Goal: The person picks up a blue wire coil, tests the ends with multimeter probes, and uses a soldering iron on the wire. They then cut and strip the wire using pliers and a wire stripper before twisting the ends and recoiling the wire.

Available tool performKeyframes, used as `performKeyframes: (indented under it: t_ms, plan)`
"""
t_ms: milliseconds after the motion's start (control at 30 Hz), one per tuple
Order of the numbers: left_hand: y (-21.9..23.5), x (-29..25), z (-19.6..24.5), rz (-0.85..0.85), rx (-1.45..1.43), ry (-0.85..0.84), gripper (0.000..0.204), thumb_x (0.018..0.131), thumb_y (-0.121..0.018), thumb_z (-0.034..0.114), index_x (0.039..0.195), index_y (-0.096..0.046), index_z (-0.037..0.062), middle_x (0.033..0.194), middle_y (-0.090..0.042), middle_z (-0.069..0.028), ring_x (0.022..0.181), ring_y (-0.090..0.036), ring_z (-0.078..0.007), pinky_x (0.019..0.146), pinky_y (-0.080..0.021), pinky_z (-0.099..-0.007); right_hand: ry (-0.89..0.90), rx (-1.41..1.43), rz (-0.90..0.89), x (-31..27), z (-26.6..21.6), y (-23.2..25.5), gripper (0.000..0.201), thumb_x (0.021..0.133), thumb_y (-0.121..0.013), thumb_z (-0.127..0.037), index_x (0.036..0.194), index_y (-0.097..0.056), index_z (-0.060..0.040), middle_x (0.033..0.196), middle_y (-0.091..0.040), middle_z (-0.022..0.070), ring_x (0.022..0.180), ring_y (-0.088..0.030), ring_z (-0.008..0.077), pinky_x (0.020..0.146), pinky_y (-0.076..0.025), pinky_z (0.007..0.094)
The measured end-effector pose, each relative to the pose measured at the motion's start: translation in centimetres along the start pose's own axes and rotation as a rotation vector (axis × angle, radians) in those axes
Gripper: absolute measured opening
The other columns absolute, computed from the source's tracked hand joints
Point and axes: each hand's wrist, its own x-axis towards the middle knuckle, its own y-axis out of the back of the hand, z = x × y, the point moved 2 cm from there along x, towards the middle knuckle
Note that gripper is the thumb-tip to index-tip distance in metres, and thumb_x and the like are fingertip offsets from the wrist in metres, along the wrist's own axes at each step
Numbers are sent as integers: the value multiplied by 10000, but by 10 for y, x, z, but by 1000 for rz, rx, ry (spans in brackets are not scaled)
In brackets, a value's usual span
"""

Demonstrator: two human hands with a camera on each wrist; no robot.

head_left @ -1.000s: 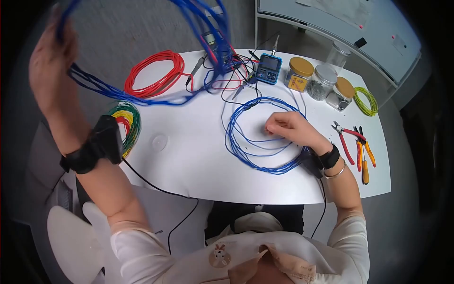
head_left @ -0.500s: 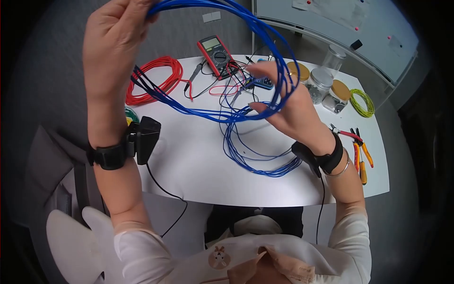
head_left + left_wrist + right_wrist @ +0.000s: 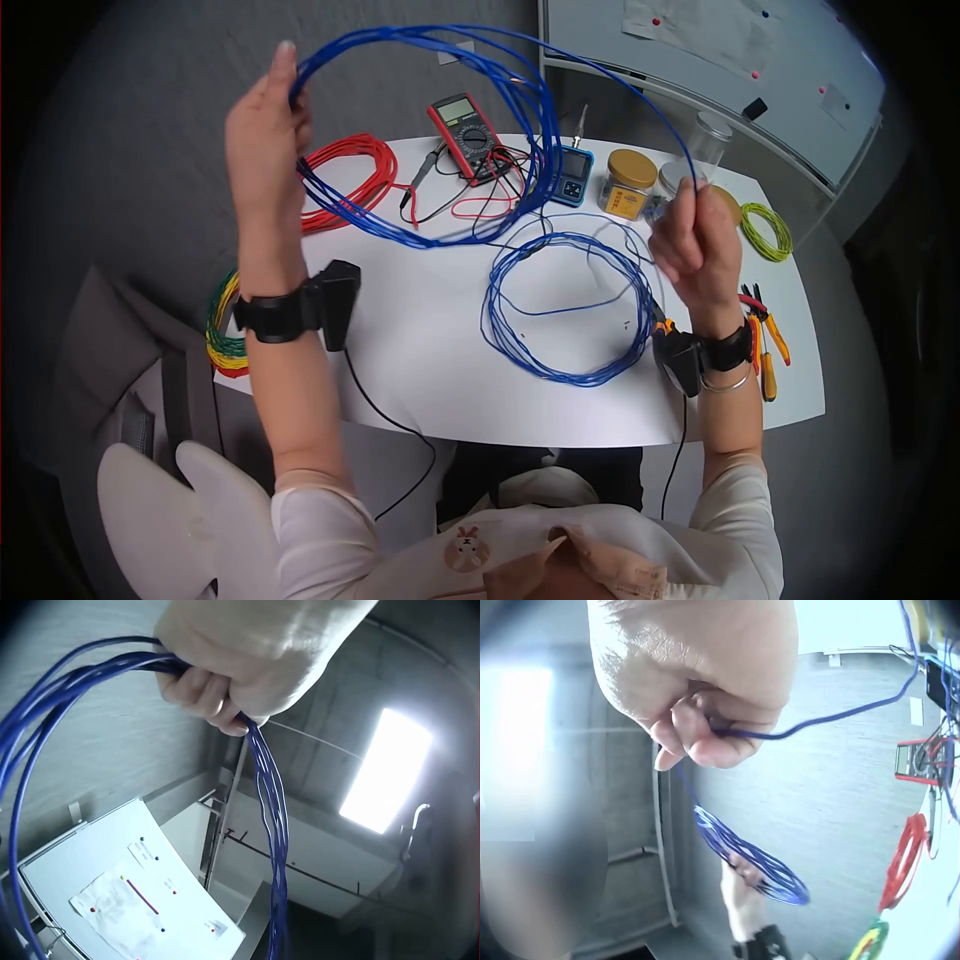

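My left hand grips a coil of blue wire, raised above the left half of the table. In the left wrist view, the fingers of the left hand are curled round the bundled strands. One strand runs from the top of the coil to my right hand, which is lifted over the right side. The curled fingers of the right hand hold this single blue strand in the right wrist view. Wide blue wire loops lie on the table below.
Behind the coil are a red multimeter with tangled leads and a small blue tester. Red wire and green-yellow-red wire lie left. Jars, a yellow-green coil and orange-handled tools are right.
The left hand has come rightward from the far left with the blue coil. My right hand has risen from over the table loops, met the coil, and drawn one strand out to the right.
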Motion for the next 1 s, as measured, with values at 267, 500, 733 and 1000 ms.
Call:
performKeyframes:
  t_ms: [267, 500, 733, 1000]
  plan:
    - [-24, -21, -59, 133, -349, 272, 366, 936, -509, 347, 664, -472, 105, 502, -308, 58, 397, -254, -27, 360, -191, -168, -91, 91, -42, -7, 18, -11, 328, 991, -361, -276, 822, -489, -26, 480, -314, -52, 390, -258, 40, 370, -251, 190]
    - [-37, -34, -80, 241, -473, 304, 395, 945, -480, 367, 664, -422, 96, 519, -308, 40, 390, -242, -35, 348, -163, -200, -56, -95, 71, -10, 39, -24, 233, 947, -482, -219, 891, -551, -4, 578, -447, -9, 414, -341, 37, 399, -285, 178]
    - [-44, -48, -84, 252, -322, 364, 371, 948, -477, 358, 684, -442, 101, 514, -317, 37, 390, -256, -35, 351, -184, -187, 103, -219, 26, 9, 16, -24, 319, 980, -398, -271, 931, -562, -1, 575, -441, -21, 416, -311, 12, 397, -231, 161]
    - [-39, -49, -87, 256, -391, 368, 365, 948, -478, 359, 692, -441, 101, 519, -324, 37, 385, -248, -36, 345, -187, -186, -62, -162, 133, 0, 31, -4, 275, 971, -418, -232, 949, -573, -7, 553, -443, -29, 407, -331, 18, 404, -244, 160]
